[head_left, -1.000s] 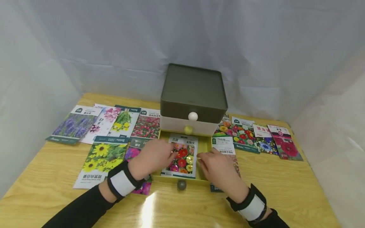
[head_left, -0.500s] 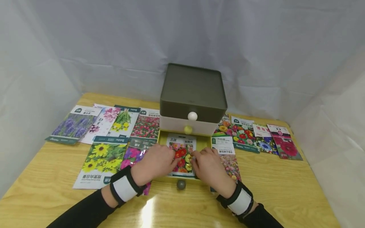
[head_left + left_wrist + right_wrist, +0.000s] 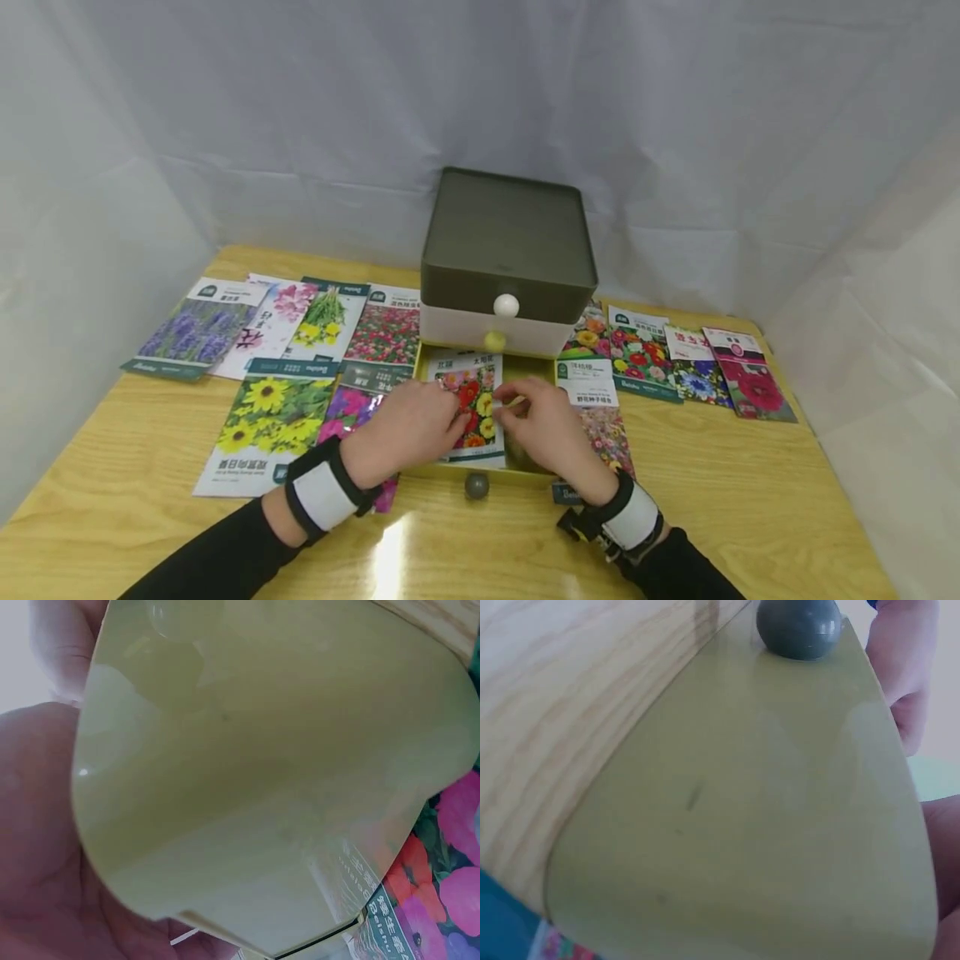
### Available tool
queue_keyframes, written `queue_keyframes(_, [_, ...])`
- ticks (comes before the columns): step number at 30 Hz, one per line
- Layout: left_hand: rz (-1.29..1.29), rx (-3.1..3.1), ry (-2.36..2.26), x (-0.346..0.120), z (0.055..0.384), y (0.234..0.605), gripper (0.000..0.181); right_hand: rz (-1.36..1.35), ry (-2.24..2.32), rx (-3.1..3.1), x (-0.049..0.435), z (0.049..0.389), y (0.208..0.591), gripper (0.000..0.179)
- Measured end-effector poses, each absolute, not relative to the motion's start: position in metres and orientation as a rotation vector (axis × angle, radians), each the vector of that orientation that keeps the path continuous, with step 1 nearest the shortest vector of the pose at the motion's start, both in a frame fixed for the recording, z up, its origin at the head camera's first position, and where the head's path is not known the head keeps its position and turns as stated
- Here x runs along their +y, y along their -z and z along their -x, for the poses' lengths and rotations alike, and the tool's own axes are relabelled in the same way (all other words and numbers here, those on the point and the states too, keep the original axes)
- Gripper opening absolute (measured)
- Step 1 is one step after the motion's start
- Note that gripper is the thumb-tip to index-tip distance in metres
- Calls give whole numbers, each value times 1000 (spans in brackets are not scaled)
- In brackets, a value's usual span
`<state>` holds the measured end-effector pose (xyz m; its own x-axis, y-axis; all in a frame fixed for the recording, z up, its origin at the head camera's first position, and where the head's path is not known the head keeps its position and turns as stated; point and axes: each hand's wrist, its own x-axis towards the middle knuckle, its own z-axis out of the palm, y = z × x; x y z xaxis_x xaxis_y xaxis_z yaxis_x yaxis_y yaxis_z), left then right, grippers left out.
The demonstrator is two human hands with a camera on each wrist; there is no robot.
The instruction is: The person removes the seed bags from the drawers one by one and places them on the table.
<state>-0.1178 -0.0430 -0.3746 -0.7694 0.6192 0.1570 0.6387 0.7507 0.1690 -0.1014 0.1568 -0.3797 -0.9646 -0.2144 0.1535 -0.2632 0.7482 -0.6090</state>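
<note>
A seed packet with red, yellow and pink flowers lies in the pulled-out yellow-green drawer. Across its left side my left hand bends, its fingers curled at the packet; their tips are partly hidden. My right hand pinches the packet's right edge between thumb and forefinger. A pale strip shows under the packet's lower edge; whether it is a second packet I cannot tell. In the left wrist view the drawer wall covers much of the left hand. The right wrist view shows the drawer's front and grey knob.
Above the drawer rises the box with its dark lid, a white knob and a yellow knob. Several seed packets lie left, including a sunflower packet. Others lie right, including a red-flower packet. White cloth hangs behind.
The seed packet has shifted left in the drawer and turned slightly. My right hand has come inward from the drawer's right side to the packet's edge. The left hand has barely moved.
</note>
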Motion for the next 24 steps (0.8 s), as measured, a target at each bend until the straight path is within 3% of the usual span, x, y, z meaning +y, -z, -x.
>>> queue_keyframes(11, [981,-2780,282,-51,118,367,16,-36,-1821,-2759,179,101,369,28])
queue_keyframes(19, [1055,-2735,625,-46,110,360,22,108,-1993,-2681,214,84,358,29])
queue_keyframes(24, [1231,-2628,795,-38,102,353,19,235,-1909,-2714,239,70,351,34])
